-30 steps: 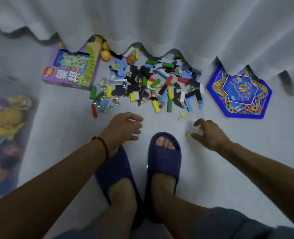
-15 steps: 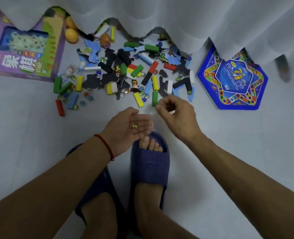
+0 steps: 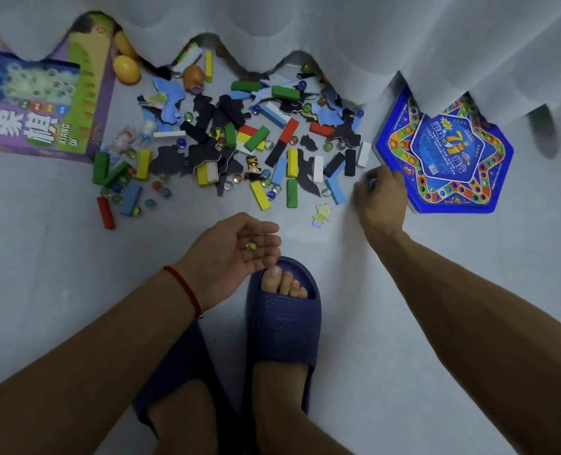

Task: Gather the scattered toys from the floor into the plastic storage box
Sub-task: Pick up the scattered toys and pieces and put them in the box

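Observation:
A heap of scattered toys (image 3: 239,142) lies on the pale floor below the curtain: coloured wooden blocks, dark and blue puzzle pieces, several glass marbles and a small figurine (image 3: 253,169). My left hand (image 3: 233,254) is held palm up above my foot, cupping a small yellow-green marble (image 3: 251,246). My right hand (image 3: 381,198) reaches to the heap's right end, its fingers curled down on the floor against the left edge of the blue star game board (image 3: 443,152). What is under those fingertips is hidden. The plastic storage box is not in view.
A purple game box (image 3: 39,106) lies at the far left, with two yellow eggs (image 3: 126,68) beside it. A white curtain (image 3: 338,37) hangs over the back of the toys. My feet in dark blue slippers (image 3: 284,320) stand in the middle.
My right hand has left the left palm and moved right and forward to the blue board's edge. The marble stays in my cupped left hand. The view has moved closer to the heap.

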